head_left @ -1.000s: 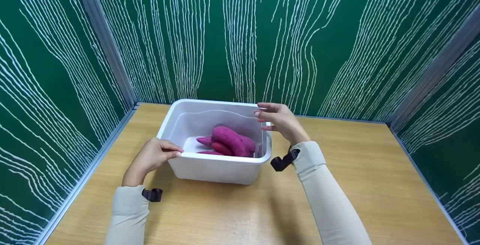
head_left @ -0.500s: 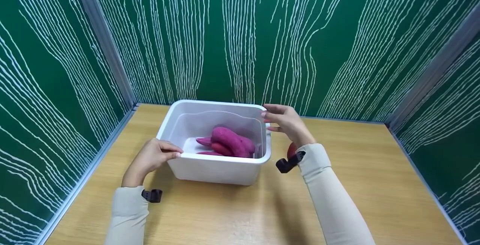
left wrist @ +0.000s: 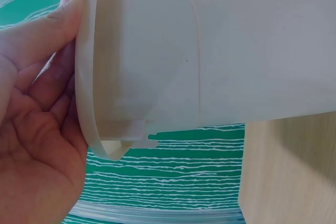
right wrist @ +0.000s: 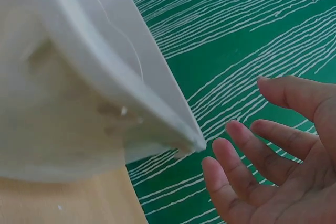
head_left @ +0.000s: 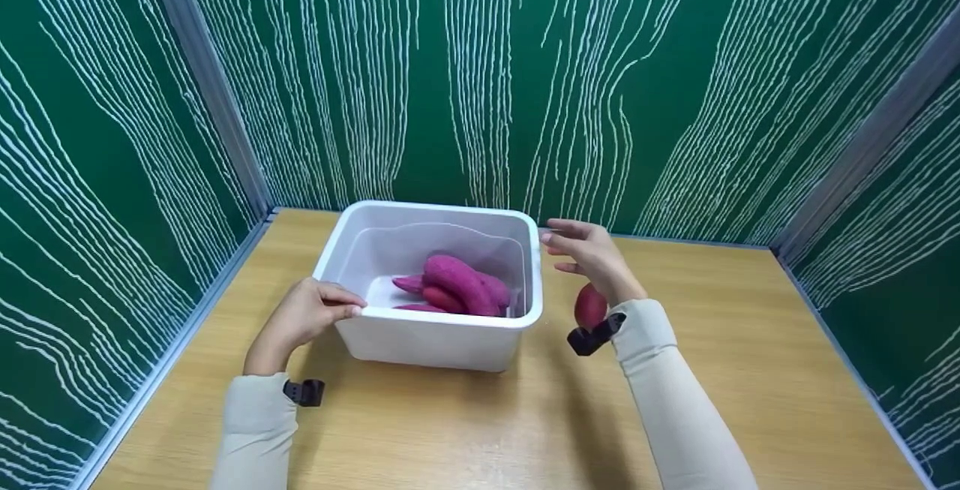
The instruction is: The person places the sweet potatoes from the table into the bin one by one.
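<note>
At its front left corner, a white plastic bin (head_left: 431, 340) has its rim pinched between the thumb and fingers of my left hand (head_left: 304, 315). In the left wrist view that hand (left wrist: 42, 82) lies along the rim. Inside the bin lie several magenta, curved, tapering things (head_left: 465, 280) that resemble sweet potatoes, with a redder piece (head_left: 442, 299) among them; the front wall hides part of them. Just right of the bin, my right hand (head_left: 596, 257) is held with loosely bent fingers and holds nothing. The right wrist view shows its fingers (right wrist: 252, 150) spread apart beside the bin's corner.
A red, rounded thing (head_left: 590, 306) sits on the wooden table (head_left: 720, 370) right of the bin, partly covered by the right wrist and its camera (head_left: 596, 334). Green panels (head_left: 480, 62) with white wavy lines enclose the table at the back and both sides.
My right hand has drawn away from the bin's right rim, to the right and slightly nearer. The red rounded thing has come into sight behind the wrist. My left hand has stayed on the rim.
</note>
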### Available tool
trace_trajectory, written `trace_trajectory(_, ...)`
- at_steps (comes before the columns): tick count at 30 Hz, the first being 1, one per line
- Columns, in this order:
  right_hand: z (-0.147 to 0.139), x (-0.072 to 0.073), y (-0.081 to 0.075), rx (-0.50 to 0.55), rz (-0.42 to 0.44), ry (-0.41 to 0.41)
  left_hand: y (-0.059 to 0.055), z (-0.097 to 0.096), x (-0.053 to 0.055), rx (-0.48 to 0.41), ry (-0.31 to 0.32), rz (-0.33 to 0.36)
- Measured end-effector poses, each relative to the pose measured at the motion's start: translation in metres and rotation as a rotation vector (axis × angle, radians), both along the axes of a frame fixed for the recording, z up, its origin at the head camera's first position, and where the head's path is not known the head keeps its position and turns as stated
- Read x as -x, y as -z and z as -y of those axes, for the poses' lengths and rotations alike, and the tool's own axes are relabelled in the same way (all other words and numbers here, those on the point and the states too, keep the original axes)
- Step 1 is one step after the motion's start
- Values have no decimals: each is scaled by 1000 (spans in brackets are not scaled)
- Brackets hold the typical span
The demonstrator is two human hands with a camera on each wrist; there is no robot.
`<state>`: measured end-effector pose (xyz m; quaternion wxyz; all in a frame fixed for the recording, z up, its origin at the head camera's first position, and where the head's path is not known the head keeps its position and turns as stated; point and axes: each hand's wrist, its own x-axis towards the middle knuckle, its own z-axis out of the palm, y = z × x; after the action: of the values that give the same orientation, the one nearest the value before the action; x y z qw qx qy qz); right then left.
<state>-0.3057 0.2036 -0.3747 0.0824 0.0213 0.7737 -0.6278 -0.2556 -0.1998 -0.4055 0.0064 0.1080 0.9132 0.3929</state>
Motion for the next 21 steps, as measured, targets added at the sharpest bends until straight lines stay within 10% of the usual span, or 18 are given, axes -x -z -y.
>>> trace_trajectory(21, -39, -3, 41, 35, 41, 139, -1, 0, 1, -19, -30, 56)
